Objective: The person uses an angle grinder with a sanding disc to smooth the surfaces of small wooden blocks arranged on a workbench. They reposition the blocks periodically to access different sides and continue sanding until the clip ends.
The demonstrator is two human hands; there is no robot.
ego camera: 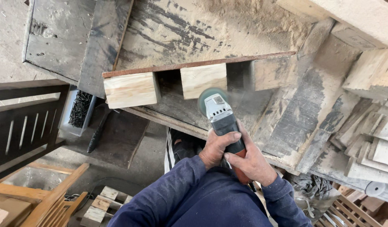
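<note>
One head-worn view — looking steeply down, close above the workbench [286,105] — no second view.

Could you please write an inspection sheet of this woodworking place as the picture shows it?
Surface: worn grey wooden workbench, covered with sawdust.
Job's things: grey and red handheld angle grinder, its disc at the middle pale wooden block of a frame; a second pale block beside it.
Clutter: stacked wood offcuts at one side; clear tray of dark nails.
Grippers: left hand and right hand both grip the grinder's body.
Cables: dark cord on the floor.
Surroundings: dark slatted wooden frame; light wooden chair parts.
</note>
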